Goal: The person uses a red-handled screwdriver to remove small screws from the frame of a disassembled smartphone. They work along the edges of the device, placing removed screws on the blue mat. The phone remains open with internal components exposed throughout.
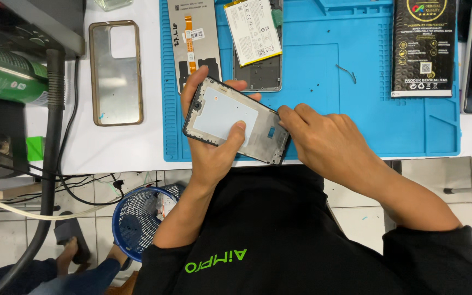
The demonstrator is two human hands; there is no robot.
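Held part: the dark rectangular phone frame with a pale grey inner plate (236, 121) is lifted just above the near edge of the blue silicone work mat (356, 125), tilted, camera hole to the left.
Left hand (211, 134): it cradles the frame from below, fingers curled round the far edge, thumb pressed flat on the plate.
Right hand (323, 136): fingertips bunched together, picking at the frame's right end; what they pinch, I cannot tell.
Doing it well: I judge a steady left grip and small pulls along the edge are safest, without flexing the frame.
Far side: a white rectangular battery (253, 30) on an opened phone body and a grey back panel with an orange ribbon (193, 38) lie close beyond the left hand.
Open room: bare mat to the right, near a black printed box (424, 46).
Left: a clear gold-rimmed phone case (115, 71) on the white table (110, 147), well apart.
Edge: the table's near edge sits right under the hands, with a blue mesh bin (137, 218) below.
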